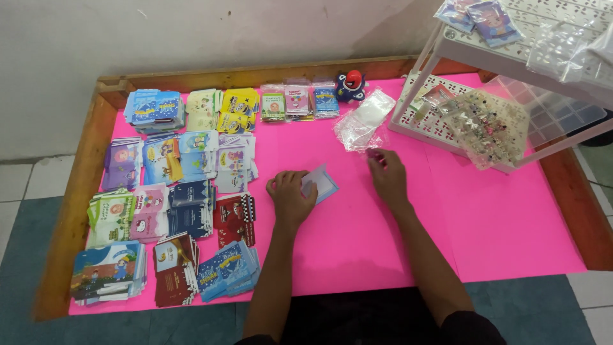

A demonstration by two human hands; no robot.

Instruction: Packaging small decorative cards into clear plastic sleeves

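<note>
The left hand [290, 198] covers most of a small blue-edged card [321, 183]. Whatever the right hand [387, 177] pinches at its fingertips is too small to tell. The white rack [447, 48] at far right is cut off by the top and right edges, and the beads in its clear bag [488, 124] blur together.

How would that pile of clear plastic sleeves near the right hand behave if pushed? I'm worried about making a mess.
The clear plastic sleeves look thin and glossy, so they would probably slide apart on the pink sheet rather than move together. They seem floppy and very light, lying crumpled and uneven, so the right hand would likely scatter them.
</note>
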